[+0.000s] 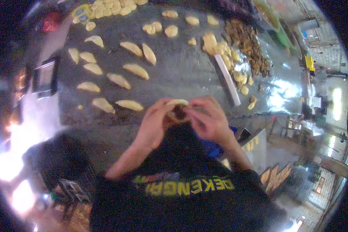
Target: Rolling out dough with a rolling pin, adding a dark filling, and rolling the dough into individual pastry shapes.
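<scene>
My black shirt [185, 197] lies nearest, at 6 o'clock. Beyond it spreads the grey table [178, 65], smooth and shiny at 2 o'clock, with white glare [7, 166] off the table at 8 and a brick wall [338, 58] towards 3.

My left hand [154, 120] and right hand [210, 118] pinch one piece of dough [177, 102] between them, brown filling [179, 111] showing in it, at the table's near edge. I count eleven crescents [135, 71] from 9 to 11 o'clock, one white bar [227, 79] at 2 and one brown heap [253, 50] between 1 and 2; the lumps [210, 42] at 1 overlap too much to count.

A stretch of tabletop runs from my fingers towards 12, between crescents and bar.
</scene>
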`<act>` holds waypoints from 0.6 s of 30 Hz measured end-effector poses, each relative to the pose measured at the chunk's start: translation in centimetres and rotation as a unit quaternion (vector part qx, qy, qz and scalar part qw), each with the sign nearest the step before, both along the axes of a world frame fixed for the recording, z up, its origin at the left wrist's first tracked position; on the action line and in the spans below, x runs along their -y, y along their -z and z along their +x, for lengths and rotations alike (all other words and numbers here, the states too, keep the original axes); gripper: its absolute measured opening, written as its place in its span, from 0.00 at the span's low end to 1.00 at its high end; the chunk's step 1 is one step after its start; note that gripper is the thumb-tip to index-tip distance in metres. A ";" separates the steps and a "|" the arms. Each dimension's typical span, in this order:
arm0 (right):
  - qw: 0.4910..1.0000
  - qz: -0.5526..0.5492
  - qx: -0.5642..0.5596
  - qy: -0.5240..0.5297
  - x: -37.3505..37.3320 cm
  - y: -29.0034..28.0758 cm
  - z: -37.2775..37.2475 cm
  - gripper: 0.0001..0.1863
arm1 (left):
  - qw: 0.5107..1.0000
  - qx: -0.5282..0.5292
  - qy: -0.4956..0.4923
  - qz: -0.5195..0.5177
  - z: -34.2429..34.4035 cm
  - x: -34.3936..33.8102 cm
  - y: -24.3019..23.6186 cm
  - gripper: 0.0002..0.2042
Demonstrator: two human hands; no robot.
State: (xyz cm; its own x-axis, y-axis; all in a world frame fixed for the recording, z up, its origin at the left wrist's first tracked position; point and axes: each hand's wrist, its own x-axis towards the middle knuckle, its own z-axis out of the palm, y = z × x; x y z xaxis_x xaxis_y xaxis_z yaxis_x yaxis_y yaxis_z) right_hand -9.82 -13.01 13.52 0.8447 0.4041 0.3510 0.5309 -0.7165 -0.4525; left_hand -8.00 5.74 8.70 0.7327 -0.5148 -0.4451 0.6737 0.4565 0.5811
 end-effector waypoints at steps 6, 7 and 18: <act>0.993 -0.044 0.089 -0.067 2.3 2.8 -4.0 0.16 | 0.998 -0.012 -0.014 0.060 -2.0 2.4 -1.7 0.12; 0.993 -0.043 0.092 -0.064 2.8 2.9 -4.7 0.16 | 0.990 0.060 0.025 0.124 -2.3 3.0 -1.7 0.11; 0.879 0.318 -0.299 0.191 8.4 1.5 -11.6 0.10 | 0.953 0.158 0.095 0.240 -11.2 10.5 -2.6 0.11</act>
